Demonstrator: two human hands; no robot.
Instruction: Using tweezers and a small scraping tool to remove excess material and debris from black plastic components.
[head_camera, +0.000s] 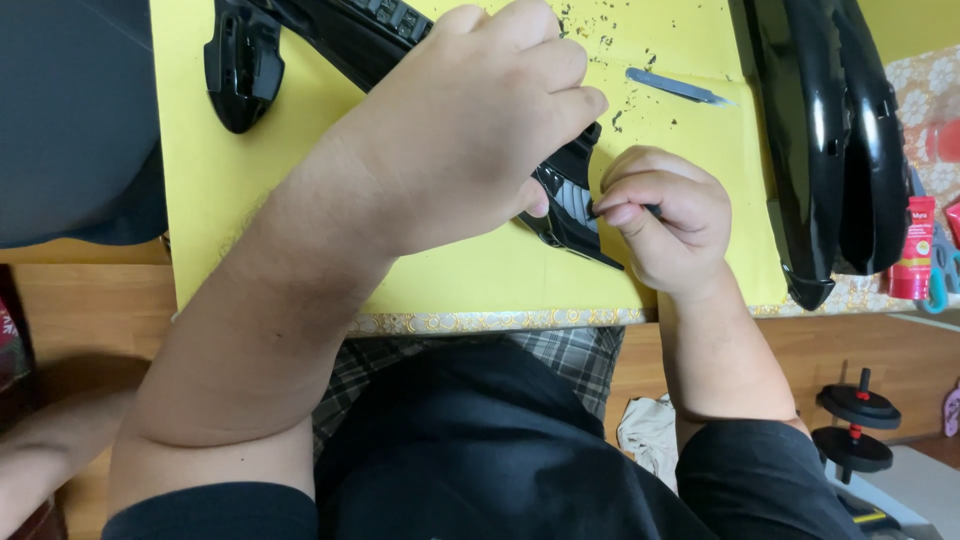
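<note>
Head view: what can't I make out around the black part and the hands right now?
- Black part: mostly hidden under the left hand.
- Small dark tool in the right hand: its fingers cover all but the tip.
- Long glossy black piece: cut off by the top edge.

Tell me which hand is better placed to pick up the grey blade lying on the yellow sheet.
Probably the right hand: it is nearer the grey blade, though it pinches a small dark tool. The left hand grips the black plastic part.
</note>
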